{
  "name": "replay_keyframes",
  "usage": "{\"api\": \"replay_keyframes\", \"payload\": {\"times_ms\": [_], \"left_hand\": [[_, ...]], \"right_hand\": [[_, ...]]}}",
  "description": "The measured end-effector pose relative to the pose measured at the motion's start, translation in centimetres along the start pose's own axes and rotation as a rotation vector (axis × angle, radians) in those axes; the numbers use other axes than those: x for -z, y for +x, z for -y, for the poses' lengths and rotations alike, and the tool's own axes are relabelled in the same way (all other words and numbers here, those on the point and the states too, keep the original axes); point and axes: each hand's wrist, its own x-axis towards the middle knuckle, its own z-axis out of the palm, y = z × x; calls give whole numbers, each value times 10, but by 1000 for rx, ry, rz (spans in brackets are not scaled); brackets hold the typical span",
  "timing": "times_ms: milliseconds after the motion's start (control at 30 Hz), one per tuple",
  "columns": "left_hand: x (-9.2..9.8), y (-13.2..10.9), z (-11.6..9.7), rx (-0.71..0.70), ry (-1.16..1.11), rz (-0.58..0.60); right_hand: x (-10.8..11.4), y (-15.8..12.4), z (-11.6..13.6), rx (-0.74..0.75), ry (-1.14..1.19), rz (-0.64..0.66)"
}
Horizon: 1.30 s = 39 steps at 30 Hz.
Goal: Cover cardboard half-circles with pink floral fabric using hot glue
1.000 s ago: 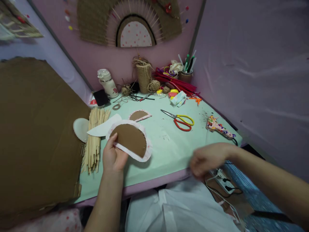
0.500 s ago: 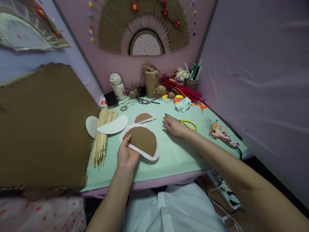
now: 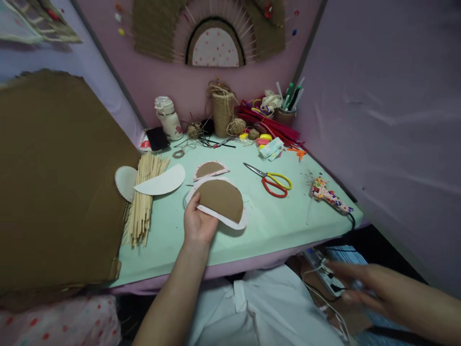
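Observation:
My left hand [image 3: 201, 223] is closed on a half-round cardboard piece [image 3: 221, 199] backed by a larger white cloth [image 3: 236, 222] whose edge shows around it. The thumb lies on the cardboard; the other fingers are hidden underneath. Over the power strip [image 3: 329, 278], below the table's right edge, my right hand [image 3: 370, 288] is blurred by motion, its fingers stretched and apart. Scissors [image 3: 275, 182] with one yellow and one red handle lie on the table, right of the held piece. Just behind that piece rests a smaller cardboard half-circle [image 3: 211, 169] with cloth folded over its edge.
Thin wooden sticks [image 3: 140, 216] lie at left under a white half-round sheet [image 3: 162, 181], beside a large cardboard panel [image 3: 61, 192]. A glue gun [image 3: 329, 197] is near the right edge. Twine [image 3: 223, 113], a bottle [image 3: 169, 120] and a pen pot [image 3: 286, 115] line the back.
My right hand has left the scissors and moved down and right past the table edge. The scissors stay on the table. My left hand keeps its hold; the view has tilted down.

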Motion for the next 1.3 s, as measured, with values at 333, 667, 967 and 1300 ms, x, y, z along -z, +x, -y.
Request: {"api": "replay_keyframes", "payload": {"times_ms": [333,667,967,1300], "left_hand": [[-26,-32,13,-110,11,153],[60,-22,-13,-871,1024,112],[49,-15,18,-864,2192,716],[50,-8,-5,-701,2018,729]], "right_hand": [[-56,152,105,294,983,-49],[-39,168,53,282,81,-506],[-67,175,72,592,-332,-336],[-60,170,49,570,-221,-324]]}}
